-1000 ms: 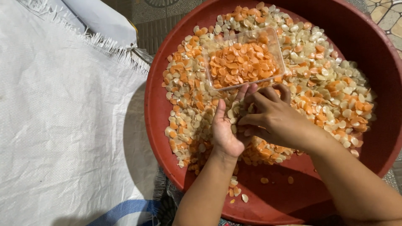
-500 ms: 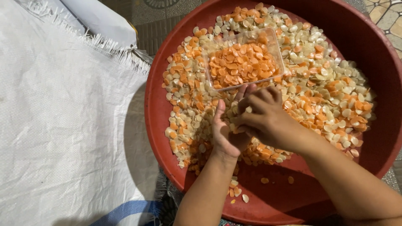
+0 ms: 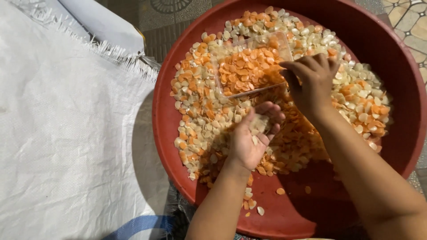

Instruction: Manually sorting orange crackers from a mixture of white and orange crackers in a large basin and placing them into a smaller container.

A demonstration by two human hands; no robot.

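A big red basin (image 3: 391,58) holds a heap of small orange and pale cream flakes (image 3: 204,120). A clear plastic box (image 3: 249,66) filled with orange flakes rests on the heap at the far side. My left hand (image 3: 251,140) lies palm up over the heap, cupped around several pale flakes. My right hand (image 3: 313,82) hovers at the right edge of the clear box, fingers curled downward; whether it pinches any flakes is hidden.
A white woven sack (image 3: 66,142) with a frayed edge covers the ground left of the basin. A few loose flakes (image 3: 253,206) lie on the bare basin bottom near me. Patterned floor tiles (image 3: 411,20) show at the top right.
My two hands were together over the heap. The right hand has moved up to the clear box, and the left hand has turned palm up with pale flakes in it.
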